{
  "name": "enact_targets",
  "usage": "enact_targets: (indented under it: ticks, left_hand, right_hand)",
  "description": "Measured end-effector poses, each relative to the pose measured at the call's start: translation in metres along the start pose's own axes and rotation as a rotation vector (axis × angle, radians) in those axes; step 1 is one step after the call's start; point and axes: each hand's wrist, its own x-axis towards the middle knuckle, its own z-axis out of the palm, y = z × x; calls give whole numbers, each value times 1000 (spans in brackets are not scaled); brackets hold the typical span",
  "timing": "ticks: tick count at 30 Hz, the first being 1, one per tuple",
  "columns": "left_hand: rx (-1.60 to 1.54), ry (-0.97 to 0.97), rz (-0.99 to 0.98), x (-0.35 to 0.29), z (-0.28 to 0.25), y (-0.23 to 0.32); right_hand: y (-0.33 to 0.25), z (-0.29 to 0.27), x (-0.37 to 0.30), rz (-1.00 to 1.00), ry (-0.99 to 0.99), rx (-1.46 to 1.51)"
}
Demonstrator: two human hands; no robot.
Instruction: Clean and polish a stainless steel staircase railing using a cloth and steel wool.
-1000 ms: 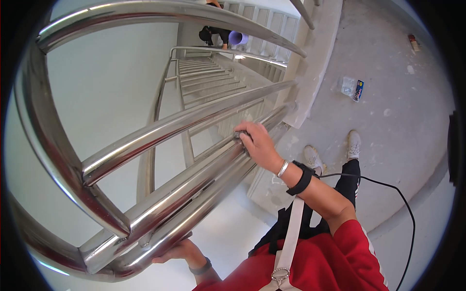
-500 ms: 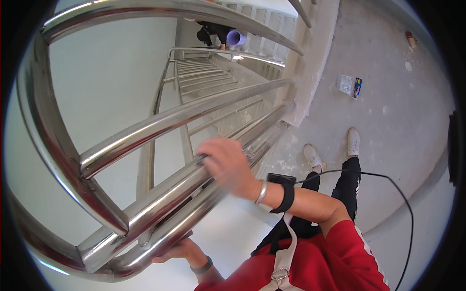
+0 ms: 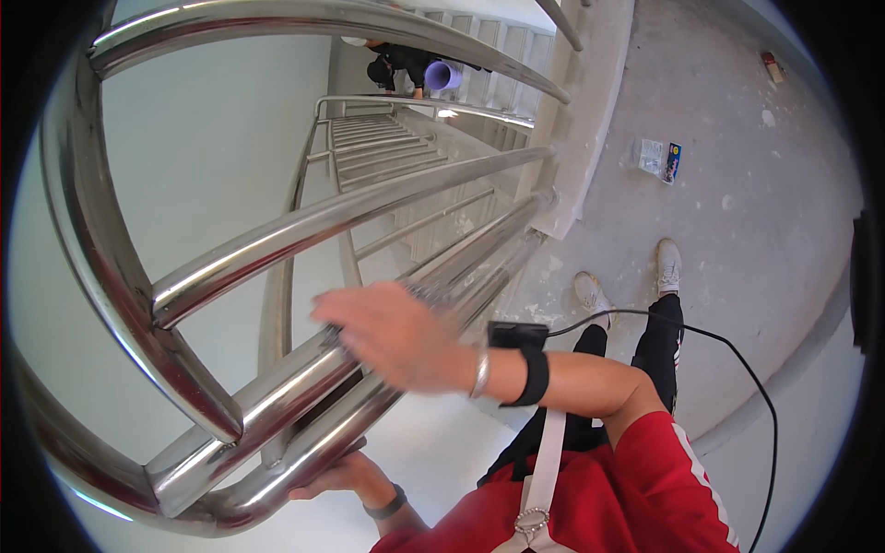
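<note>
The right hand was smeared by motion blur over the steel railing, so its grip could not be judged. The fingers of the left hand were hidden under the railing. Beyond the railing, a person below was too small to be made out.

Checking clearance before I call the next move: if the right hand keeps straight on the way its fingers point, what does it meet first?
The right hand points left along the lower steel rail. Next in line looks like the curved upright post, though depth is unclear.
</note>
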Motion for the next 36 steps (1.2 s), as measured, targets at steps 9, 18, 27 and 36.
enact_targets:
  ticks: [9, 18, 27, 36]
  left_hand:
    - [64, 17, 57, 0, 1, 4]
    - [93, 99, 66, 0, 10, 8]
    - [-63, -81, -27, -5, 9, 0]
    - [-11, -49, 26, 1, 1, -2]
  right_hand:
    - [112, -45, -51, 252, 158, -278]
    - [283, -138, -105, 680, 293, -288]
    - [51, -33, -20, 66, 36, -75]
    - [83, -54, -16, 303, -113, -361]
